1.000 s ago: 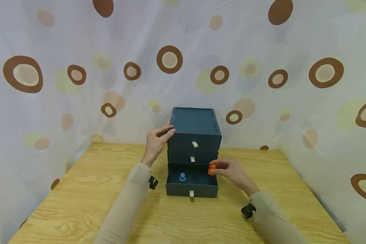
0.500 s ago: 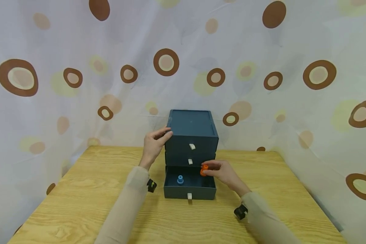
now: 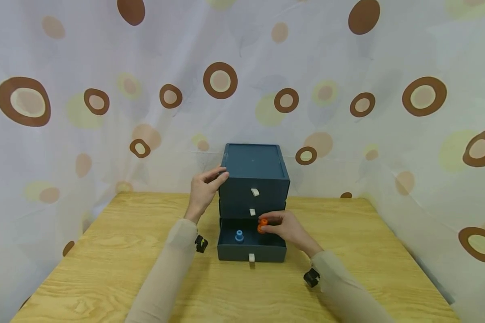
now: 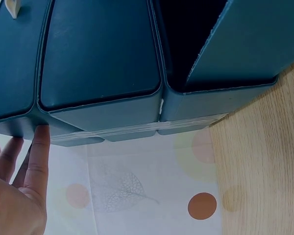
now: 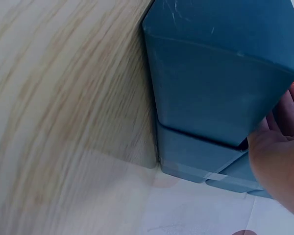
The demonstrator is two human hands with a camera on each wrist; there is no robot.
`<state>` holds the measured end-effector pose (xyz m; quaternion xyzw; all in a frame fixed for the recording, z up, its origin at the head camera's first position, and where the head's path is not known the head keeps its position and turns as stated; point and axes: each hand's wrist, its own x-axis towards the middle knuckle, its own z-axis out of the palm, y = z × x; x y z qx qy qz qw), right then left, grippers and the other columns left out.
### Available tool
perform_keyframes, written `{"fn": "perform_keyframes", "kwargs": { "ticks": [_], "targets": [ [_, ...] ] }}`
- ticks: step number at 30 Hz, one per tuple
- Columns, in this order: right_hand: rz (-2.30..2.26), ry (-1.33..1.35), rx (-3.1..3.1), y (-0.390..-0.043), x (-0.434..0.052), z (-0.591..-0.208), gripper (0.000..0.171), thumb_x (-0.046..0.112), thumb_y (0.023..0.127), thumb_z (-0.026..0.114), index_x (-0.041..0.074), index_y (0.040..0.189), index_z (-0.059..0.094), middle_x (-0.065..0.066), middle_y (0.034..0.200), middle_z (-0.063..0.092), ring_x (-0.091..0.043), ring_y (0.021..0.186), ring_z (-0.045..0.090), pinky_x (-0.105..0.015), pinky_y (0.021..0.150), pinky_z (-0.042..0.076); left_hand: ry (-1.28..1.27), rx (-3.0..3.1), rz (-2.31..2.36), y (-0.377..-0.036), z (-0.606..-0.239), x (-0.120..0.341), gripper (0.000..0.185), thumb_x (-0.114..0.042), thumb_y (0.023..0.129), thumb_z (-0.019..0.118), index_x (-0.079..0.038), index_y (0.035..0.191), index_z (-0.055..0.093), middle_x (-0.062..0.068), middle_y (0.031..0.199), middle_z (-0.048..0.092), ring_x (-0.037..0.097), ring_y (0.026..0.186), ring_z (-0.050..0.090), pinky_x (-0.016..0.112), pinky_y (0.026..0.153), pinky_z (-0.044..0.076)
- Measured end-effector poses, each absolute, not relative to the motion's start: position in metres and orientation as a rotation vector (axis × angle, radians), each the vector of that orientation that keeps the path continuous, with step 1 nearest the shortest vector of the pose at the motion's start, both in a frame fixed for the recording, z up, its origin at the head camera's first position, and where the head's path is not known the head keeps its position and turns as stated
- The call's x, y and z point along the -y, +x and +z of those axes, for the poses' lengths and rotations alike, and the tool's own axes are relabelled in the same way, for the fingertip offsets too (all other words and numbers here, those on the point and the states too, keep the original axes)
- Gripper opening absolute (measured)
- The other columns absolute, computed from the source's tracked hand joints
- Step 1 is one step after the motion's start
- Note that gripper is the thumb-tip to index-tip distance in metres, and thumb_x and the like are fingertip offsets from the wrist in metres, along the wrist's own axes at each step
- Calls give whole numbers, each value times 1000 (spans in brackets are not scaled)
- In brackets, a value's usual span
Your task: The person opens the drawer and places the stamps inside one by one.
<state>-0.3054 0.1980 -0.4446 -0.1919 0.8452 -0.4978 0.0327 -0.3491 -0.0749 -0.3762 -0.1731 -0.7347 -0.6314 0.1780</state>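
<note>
A dark blue three-drawer box (image 3: 253, 161) stands on the table, its bottom drawer (image 3: 236, 252) pulled out. Inside that drawer, toward the left, a small blue stepped peg (image 3: 239, 236) sits upright. My right hand (image 3: 287, 228) pinches a similar orange peg (image 3: 262, 226) over the drawer, right of the blue one. In the right wrist view the drawer's side hides most of the fingers. My left hand (image 3: 203, 190) rests its fingers against the upper left side of the box; in the left wrist view its fingertips (image 4: 41, 132) touch that side wall.
White pull tabs (image 3: 255, 192) stick out from the drawer fronts. The wooden table (image 3: 105, 269) spreads on both sides of the box. Behind it hangs a pale curtain (image 3: 242, 45) printed with brown rings.
My right hand has carried the orange peg leftward, from the drawer's right edge to nearer the blue peg. The left hand keeps its place on the box.
</note>
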Motion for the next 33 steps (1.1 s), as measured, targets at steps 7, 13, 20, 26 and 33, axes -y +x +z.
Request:
{"fn": "perform_keyframes", "kwargs": {
  "ticks": [7,13,20,26,33],
  "targets": [
    [-1449,-634,-2644,-305,-191,-445,32,18,88,74,8,118,71,-9,114,71,-20,98,69,-32,82,57,-483,2082,-1777,-349,-376,74,37,-41,90,71,-20,119,73,-2,139,59,19,116,61,34,87,54],
    [-1447,-680,-2610,-307,-188,-443,33,13,88,74,2,119,70,-12,110,73,-20,95,70,-32,81,58,-500,2085,-1786,-349,-374,74,38,-42,89,71,-20,120,72,-2,139,59,20,114,62,32,84,54],
    [-1334,-684,-2649,-309,-187,-445,30,14,89,73,4,116,71,-10,108,73,-18,94,71,-34,82,58,-493,2089,-1782,-349,-376,75,37,-41,89,71,-20,120,72,-2,139,59,20,115,61,38,91,53],
    [-1298,-706,-2645,-311,-186,-444,27,13,88,74,4,113,72,-10,106,73,-20,93,71,-38,83,57,-489,2084,-1773,-350,-376,74,37,-42,89,71,-21,119,73,-2,139,59,18,117,61,39,94,53],
    [-1221,-704,-2700,-311,-185,-443,25,15,86,76,8,110,74,-4,104,74,-16,92,70,-34,83,57,-496,2080,-1775,-351,-376,74,37,-41,89,71,-20,120,72,-3,139,59,21,114,62,31,83,51]
  ]
}}
